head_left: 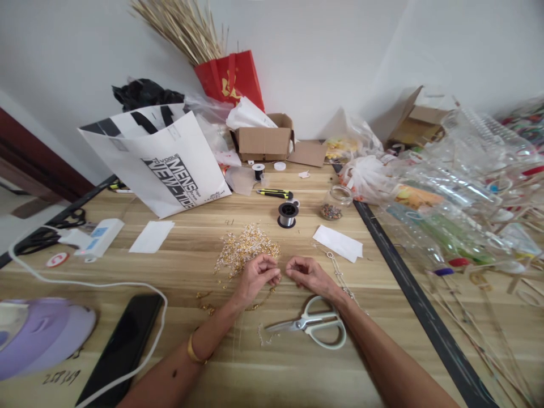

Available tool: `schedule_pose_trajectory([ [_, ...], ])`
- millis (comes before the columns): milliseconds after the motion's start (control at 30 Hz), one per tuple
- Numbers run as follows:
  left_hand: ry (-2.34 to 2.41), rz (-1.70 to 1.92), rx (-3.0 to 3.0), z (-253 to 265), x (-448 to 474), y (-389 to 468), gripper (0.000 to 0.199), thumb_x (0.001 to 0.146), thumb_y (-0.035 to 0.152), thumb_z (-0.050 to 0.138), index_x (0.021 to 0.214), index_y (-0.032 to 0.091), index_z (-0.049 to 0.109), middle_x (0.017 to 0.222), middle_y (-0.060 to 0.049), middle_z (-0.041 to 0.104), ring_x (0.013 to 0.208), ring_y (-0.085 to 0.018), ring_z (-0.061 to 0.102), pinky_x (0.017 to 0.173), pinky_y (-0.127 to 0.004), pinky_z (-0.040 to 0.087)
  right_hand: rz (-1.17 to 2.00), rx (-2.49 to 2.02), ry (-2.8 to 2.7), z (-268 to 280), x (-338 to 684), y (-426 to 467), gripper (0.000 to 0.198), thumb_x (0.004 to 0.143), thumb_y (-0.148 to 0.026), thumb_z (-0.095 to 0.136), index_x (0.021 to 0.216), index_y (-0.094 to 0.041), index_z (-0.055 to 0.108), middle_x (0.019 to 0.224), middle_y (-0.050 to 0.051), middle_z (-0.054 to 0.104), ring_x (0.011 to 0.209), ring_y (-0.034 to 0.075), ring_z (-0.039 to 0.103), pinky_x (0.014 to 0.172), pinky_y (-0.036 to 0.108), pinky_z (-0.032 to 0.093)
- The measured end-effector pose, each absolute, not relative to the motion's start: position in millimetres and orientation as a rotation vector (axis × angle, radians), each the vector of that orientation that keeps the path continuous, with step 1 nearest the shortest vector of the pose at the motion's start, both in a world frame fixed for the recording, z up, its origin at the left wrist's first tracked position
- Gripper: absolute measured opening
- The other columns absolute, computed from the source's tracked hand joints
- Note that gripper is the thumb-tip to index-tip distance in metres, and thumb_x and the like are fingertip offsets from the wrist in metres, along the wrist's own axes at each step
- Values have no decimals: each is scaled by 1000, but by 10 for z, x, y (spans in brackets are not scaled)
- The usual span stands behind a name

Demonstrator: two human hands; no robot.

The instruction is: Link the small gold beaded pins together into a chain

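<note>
Near the middle of the frame, a little below centre, the two hands meet over the wooden table (178, 272). The left hand (255, 277) has its fingers curled in, with thumb and forefinger pinched together at its right side; the right hand (308, 273) is curled the same way and pinches at its left side. Between the two pinches only a small gap stays, and whatever they hold there is too fine to see, so I cannot tell if it is a wire or a bead. The heap of gold beads (246, 249) lies just above the left hand, toward the upper part of the frame, and it nearly touches the knuckles; it spreads from lower left to upper right. The left hand is clearly the nearer one to this heap, the right hand sits beside its right end. A strand of beads (208, 307) trails on the table under the left wrist. The scissors (314, 326) lie just below the right wrist, with blades pointing to the left and handles to the right. The wire spool (288, 215) stands higher in the frame, well apart from both hands, and the small glass jar (334, 205) is to its right.
</note>
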State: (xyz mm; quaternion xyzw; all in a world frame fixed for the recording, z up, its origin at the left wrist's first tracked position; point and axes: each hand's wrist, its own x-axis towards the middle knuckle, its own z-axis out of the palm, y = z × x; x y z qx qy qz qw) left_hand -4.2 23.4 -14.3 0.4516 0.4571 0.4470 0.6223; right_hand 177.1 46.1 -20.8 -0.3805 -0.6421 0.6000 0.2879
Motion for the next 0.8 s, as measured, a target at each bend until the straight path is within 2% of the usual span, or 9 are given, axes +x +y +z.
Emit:
schedule_pose_trajectory([
  [133,1102,983,1115,-154,-42,235,24,64,32,72,69,11,60,55,-1,63,49,-12,58,51,-23,46,1603,-1017,-1715,-185,1767,451,29,79,-43,58,74,-14,54,57,-5,45,46,5,39,42,16,35],
  [400,1122,897,1209,-155,-28,221,15,65,25,69,69,11,66,56,-2,65,52,-11,57,53,-22,46,1598,-994,-1709,-175,1766,449,30,77,-44,60,74,-14,57,59,-4,49,48,6,39,44,18,34],
  [567,1118,883,1241,-203,0,225,12,62,20,69,68,11,65,56,0,62,50,-10,54,51,-20,41,1591,-980,-1703,-170,1756,444,30,75,-43,62,73,-14,58,59,-3,51,48,6,40,45,19,32],
  [800,1197,887,1409,-199,46,209,10,65,18,65,60,12,60,53,2,56,50,-8,48,48,-18,37,1571,-973,-1719,-191,1751,445,30,75,-43,63,73,-13,59,58,-3,51,49,6,39,46,19,31],
])
